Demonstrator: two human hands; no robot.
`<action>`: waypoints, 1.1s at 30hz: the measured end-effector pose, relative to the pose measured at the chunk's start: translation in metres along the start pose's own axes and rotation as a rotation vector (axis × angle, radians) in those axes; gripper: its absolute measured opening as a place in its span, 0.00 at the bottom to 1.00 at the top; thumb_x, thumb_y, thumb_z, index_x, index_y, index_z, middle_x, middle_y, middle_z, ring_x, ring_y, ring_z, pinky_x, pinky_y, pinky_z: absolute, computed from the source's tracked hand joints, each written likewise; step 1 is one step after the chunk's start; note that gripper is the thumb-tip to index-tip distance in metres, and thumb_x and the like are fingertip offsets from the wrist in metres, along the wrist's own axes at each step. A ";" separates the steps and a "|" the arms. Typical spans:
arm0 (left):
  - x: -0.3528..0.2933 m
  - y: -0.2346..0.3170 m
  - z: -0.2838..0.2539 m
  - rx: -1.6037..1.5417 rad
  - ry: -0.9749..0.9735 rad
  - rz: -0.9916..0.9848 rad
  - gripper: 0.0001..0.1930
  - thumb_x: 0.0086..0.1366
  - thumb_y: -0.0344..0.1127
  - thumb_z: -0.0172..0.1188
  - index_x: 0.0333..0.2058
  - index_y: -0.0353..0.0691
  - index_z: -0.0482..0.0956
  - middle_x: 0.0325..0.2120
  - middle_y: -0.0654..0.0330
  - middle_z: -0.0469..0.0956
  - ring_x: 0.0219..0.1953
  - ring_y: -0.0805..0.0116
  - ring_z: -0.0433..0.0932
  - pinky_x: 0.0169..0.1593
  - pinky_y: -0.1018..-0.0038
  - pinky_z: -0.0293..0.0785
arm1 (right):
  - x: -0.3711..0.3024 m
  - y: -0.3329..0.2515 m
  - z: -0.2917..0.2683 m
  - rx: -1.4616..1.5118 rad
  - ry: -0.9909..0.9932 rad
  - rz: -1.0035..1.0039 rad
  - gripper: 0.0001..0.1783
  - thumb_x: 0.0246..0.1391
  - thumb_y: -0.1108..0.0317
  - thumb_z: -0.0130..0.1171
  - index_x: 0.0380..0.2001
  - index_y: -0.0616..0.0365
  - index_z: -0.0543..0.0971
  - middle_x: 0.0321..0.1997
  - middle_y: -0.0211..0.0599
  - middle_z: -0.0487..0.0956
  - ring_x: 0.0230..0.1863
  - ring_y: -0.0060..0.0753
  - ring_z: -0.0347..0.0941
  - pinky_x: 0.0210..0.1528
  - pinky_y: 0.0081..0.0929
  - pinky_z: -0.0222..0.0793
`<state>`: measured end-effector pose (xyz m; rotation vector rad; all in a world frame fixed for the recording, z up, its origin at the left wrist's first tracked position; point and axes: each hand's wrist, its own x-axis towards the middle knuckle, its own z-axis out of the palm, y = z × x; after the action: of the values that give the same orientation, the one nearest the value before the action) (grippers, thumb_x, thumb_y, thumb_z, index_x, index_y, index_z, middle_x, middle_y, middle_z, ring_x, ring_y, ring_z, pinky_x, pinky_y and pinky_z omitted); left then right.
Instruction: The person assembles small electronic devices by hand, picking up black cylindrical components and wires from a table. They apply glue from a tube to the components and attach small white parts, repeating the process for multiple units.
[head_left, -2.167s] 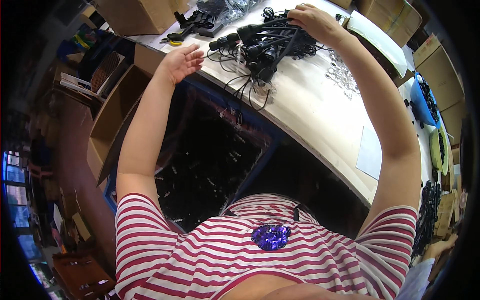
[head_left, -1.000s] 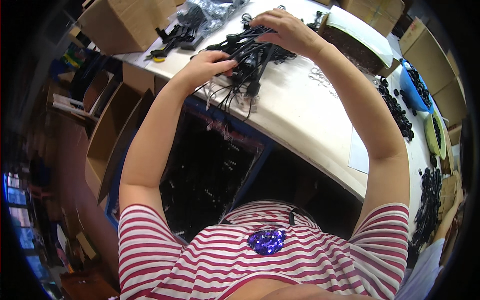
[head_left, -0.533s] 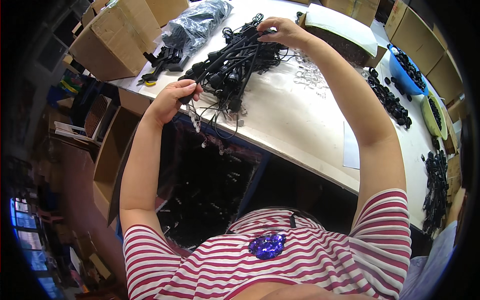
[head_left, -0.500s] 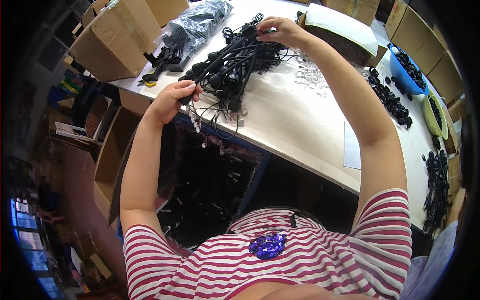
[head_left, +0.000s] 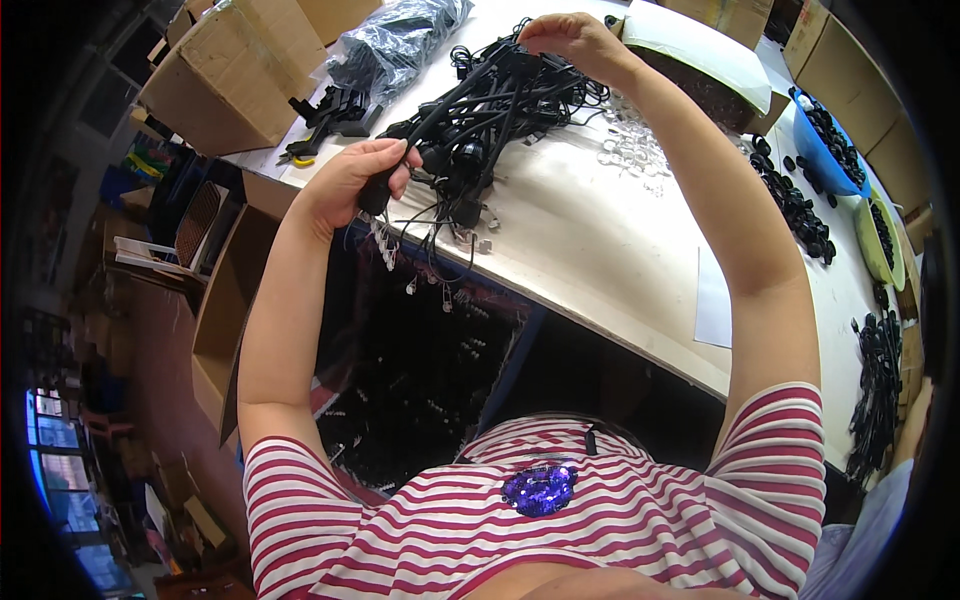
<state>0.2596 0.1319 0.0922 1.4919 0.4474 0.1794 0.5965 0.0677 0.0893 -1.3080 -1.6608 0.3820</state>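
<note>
A tangled heap of black cords with lamp sockets [head_left: 468, 150] lies along the near left part of the white table [head_left: 590, 235]. My left hand [head_left: 352, 182] is closed around a black cord at the table's edge, and a dark cylindrical end [head_left: 375, 195] sticks out below its fingers. From there the cord slants up over the heap toward my right hand [head_left: 580, 45], whose fingertips are pinched at the far end of the heap. What exactly sits between those fingertips is too small to tell. Small clear clips [head_left: 385, 248] dangle at the edge below my left hand.
Pliers [head_left: 300, 157] and a grey plastic bag [head_left: 395, 50] lie beside a cardboard box [head_left: 235, 75]. Loose clear pieces [head_left: 635, 155] are scattered right of the heap. Farther right are black caps [head_left: 800, 215], a blue basin [head_left: 808, 140], a green basin [head_left: 870, 250] and bundled black cords [head_left: 875, 385].
My right hand has risen slightly, away from the heap's near side. My left hand has turned a little and shows more of the dark end below it. The view has shifted slightly.
</note>
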 end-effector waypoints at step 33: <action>0.069 0.001 0.036 -0.268 -0.076 -0.088 0.13 0.65 0.32 0.43 0.44 0.28 0.66 0.45 0.47 0.71 0.46 0.60 0.73 0.49 0.68 0.71 | -0.109 -0.117 0.182 1.371 0.183 0.702 0.11 0.47 0.58 0.62 0.24 0.47 0.70 0.23 0.16 0.66 0.24 0.13 0.58 0.26 0.16 0.54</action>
<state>0.3363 0.1253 0.0811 1.2103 0.4098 0.1079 0.3774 -0.0179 0.0308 -0.7088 -0.4038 1.4356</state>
